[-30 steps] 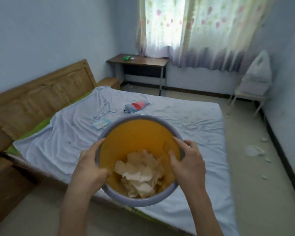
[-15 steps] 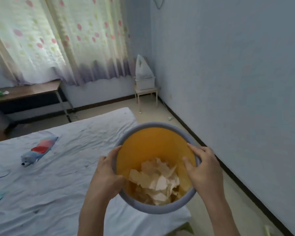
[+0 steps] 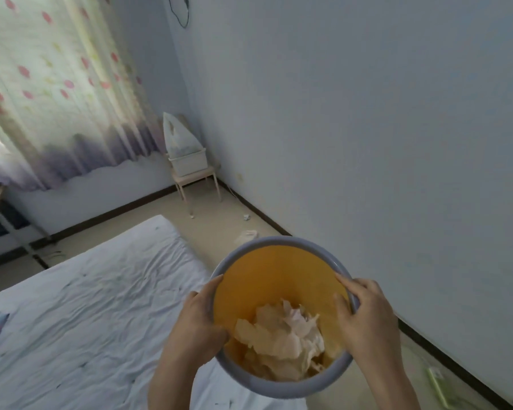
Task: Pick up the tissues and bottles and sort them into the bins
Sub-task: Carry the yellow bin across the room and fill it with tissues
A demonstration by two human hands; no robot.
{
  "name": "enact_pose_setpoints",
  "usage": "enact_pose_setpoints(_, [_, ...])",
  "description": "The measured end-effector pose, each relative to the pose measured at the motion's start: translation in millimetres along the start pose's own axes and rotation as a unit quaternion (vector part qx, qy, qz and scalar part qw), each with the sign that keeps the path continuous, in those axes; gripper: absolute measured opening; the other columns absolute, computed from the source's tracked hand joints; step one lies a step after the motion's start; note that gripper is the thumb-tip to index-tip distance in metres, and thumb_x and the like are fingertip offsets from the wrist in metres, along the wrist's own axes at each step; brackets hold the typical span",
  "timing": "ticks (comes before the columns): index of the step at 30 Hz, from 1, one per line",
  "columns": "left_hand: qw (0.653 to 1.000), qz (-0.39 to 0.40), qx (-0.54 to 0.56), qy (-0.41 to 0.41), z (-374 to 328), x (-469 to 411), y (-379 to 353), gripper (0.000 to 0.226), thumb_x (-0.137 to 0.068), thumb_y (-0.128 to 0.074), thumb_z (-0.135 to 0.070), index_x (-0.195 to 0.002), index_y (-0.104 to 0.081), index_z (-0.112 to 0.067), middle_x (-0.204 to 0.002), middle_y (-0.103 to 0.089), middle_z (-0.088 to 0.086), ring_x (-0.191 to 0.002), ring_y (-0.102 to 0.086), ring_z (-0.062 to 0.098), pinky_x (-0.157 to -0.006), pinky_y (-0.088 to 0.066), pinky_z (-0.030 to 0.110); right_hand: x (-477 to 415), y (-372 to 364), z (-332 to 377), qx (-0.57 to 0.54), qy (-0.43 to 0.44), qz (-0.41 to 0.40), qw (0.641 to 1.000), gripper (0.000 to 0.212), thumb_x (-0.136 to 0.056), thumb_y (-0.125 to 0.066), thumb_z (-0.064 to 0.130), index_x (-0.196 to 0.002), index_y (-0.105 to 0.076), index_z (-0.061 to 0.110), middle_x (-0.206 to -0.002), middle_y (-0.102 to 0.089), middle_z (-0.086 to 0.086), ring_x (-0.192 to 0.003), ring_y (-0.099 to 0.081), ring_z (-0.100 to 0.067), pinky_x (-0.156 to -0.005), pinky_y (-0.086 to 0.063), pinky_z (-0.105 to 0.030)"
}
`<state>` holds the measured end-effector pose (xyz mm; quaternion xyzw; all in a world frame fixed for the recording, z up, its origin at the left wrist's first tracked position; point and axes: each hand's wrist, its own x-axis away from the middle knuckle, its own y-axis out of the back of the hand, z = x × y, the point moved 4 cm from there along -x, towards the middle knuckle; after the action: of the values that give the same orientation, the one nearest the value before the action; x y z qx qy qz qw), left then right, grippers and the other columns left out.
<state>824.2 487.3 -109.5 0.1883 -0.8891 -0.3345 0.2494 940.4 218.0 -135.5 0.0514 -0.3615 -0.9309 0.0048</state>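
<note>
Bin, grey-rimmed and orange inside, with crumpled tissues heaped at its bottom, held in the air over the corner of the bed. My left hand grips its left rim and my right hand its right rim, fingers curled over the edge. Beyond it, loose tissues lie on the floor near the wall.

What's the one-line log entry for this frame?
left grip: holds bin rim | right grip: holds bin rim | tissues: inside bin | floor tissue: not yet picked up
</note>
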Motion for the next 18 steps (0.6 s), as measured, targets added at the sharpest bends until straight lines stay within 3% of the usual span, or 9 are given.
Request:
enact_pose_setpoints(4, [1.000, -0.019, -0.011, 0.016, -38, -52, -16, 0.101, -0.080, -0.071, -0.004, -0.159, -0.026, -0.048, -0.128, -0.035, -0.008, -0.099, -0.049, 0.012, -0.066, -0.051, 0.023, -73, -11, -16, -0.016, 0.009, 0.029, 0.999, 0.044, -0.101, -0.066, 0.027, -0.145, -0.061, 0.029, -0.123, -0.056, 0.007, -0.095, -0.059, -0.006, -0.068, -0.042, -0.014])
enact_pose_setpoints(8, [0.999, -0.039, -0.004, 0.023, -93, -98, -38, 0.101, -0.080, -0.070, -0.005, -0.158, -0.025, -0.051, -0.133, -0.037, -0.006, -0.111, -0.051, 0.020, -0.087, -0.059, 0.036, -161, 4, -30, -0.024, 0.020, 0.059, 0.998, 0.043, -0.100, -0.065, 0.024, -0.143, -0.063, 0.027, -0.121, -0.056, 0.006, -0.090, -0.058, -0.007, -0.065, -0.038, -0.011])
enact_pose_setpoints(10, [0.998, -0.054, 0.010, 0.020, -124, -120, -50, 0.102, -0.081, -0.070, -0.007, -0.158, -0.022, -0.053, -0.139, -0.039, -0.006, -0.117, -0.051, 0.022, -0.094, -0.059, 0.041, -202, 14, -35, -0.033, 0.033, 0.059, 0.997, 0.042, -0.099, -0.068, 0.022, -0.140, -0.066, 0.027, -0.119, -0.056, 0.005, -0.090, -0.058, -0.011, -0.072, -0.044, -0.020])
enact_pose_setpoints(13, [0.998, -0.065, 0.004, -0.002, -164, -148, -64, 0.101, -0.084, -0.070, -0.011, -0.156, -0.017, -0.057, -0.132, -0.038, -0.008, -0.113, -0.055, 0.023, -0.093, -0.060, 0.043, -251, 26, -38, -0.046, 0.022, 0.041, 0.998, 0.042, -0.098, -0.068, 0.021, -0.140, -0.066, 0.030, -0.120, -0.054, 0.003, -0.090, -0.056, -0.015, -0.076, -0.044, -0.031])
enact_pose_setpoints(18, [0.997, -0.070, -0.027, 0.019, -198, -203, -72, 0.100, -0.085, -0.071, -0.011, -0.157, -0.017, -0.055, -0.139, -0.040, -0.008, -0.111, -0.054, 0.018, -0.093, -0.059, 0.038, -309, 16, -42, -0.041, 0.010, 0.049, 0.998, 0.044, -0.100, -0.066, 0.020, -0.142, -0.063, 0.030, -0.129, -0.053, -0.001, -0.094, -0.048, -0.014, -0.081, -0.040, -0.033])
